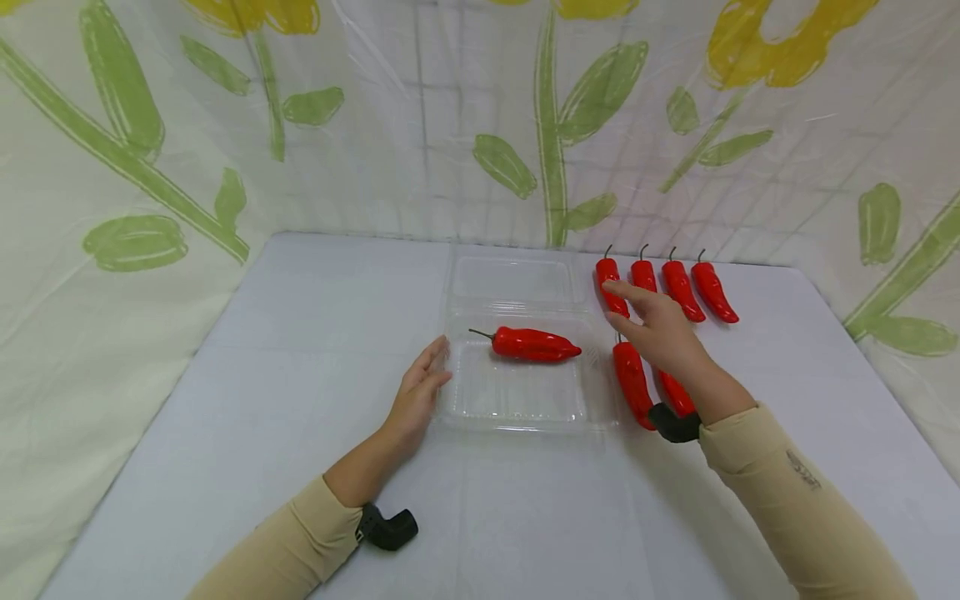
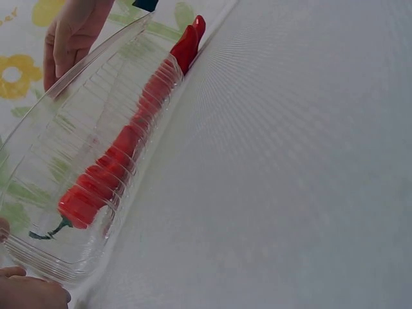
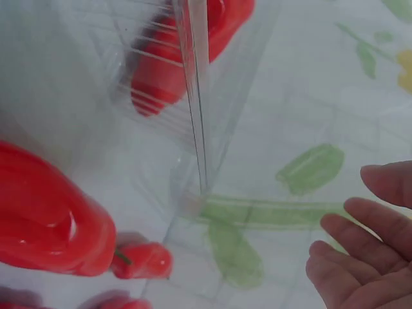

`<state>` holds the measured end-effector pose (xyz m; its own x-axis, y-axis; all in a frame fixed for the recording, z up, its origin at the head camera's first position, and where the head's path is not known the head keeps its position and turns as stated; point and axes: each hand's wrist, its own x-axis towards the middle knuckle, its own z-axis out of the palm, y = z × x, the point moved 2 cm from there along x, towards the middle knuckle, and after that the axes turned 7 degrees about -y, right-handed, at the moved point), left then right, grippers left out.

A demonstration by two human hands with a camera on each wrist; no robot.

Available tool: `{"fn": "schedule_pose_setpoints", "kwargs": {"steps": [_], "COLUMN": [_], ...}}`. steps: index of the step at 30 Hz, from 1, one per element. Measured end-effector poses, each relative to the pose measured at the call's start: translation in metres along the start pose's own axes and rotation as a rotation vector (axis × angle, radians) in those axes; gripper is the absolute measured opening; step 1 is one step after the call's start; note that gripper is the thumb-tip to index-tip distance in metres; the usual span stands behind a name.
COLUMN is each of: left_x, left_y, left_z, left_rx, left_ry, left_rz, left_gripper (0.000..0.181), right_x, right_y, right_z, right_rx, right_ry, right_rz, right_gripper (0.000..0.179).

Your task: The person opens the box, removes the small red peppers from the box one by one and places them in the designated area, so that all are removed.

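A clear plastic clamshell container (image 1: 517, 421) lies with its lid (image 1: 513, 279) folded back, away from me. One red chili pepper (image 1: 534, 344) rests crosswise in its base, green stem to the left. My left hand (image 1: 420, 392) touches the container's left side with fairly straight fingers; the left wrist view shows its fingertips (image 2: 32, 293) by the rim. My right hand (image 1: 663, 333) is above the peppers right of the container, thumb and fingers spread, holding nothing. Beneath it lie two nearer red peppers (image 1: 632, 383), partly hidden by the hand and wrist.
Several more red peppers (image 1: 714, 292) form a row at the back right of the white table (image 1: 300, 400). A flower-patterned sheet (image 1: 375, 142) hangs behind the table. Each wrist carries a black camera mount (image 1: 388, 529).
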<state>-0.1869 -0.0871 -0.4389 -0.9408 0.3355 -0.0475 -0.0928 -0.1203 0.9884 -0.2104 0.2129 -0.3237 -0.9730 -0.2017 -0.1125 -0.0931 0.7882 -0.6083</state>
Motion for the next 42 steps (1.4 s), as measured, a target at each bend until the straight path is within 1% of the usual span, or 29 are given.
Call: {"fn": "schedule_pose_setpoints", "kwargs": {"steps": [5,12,18,24,29,33,36,42], "left_x": [0.000,0.002,0.001,0.001,0.001,0.002,0.002,0.002], "left_y": [-0.001,-0.003,-0.004,-0.003,-0.003,-0.003,-0.003,-0.003], "left_z": [-0.001,-0.002,-0.002,-0.002,-0.001,-0.001,-0.002,-0.002], "left_rx": [0.000,-0.004,0.004,0.010,0.002,-0.001,0.006,0.004], "left_ry": [0.002,-0.005,-0.003,0.005,0.011,0.002,-0.002,0.001], "left_rz": [0.005,-0.006,-0.013,-0.029,-0.034,-0.021,-0.018,-0.019], "left_gripper": [0.057,0.056,0.056,0.056,0.056,0.057,0.056,0.056], "right_x": [0.011,0.027,0.038,0.048,0.057,0.062,0.064,0.067], "right_y": [-0.009,-0.022,-0.031,-0.041,-0.045,-0.046,-0.046,-0.050], "right_z": [0.006,0.018,0.031,0.039,0.049,0.058,0.064,0.074], "right_rx": [-0.062,-0.072,-0.089,-0.110,-0.133,-0.172,-0.191,-0.256], "right_ry": [-0.072,-0.174,-0.287,-0.342,-0.403,-0.433,-0.438,-0.416], "right_rz": [-0.042,-0.081,-0.072,-0.066,-0.016,0.029,0.055,0.044], "right_gripper": [0.054,0.053,0.049,0.048,0.044,0.041,0.041,0.037]}}
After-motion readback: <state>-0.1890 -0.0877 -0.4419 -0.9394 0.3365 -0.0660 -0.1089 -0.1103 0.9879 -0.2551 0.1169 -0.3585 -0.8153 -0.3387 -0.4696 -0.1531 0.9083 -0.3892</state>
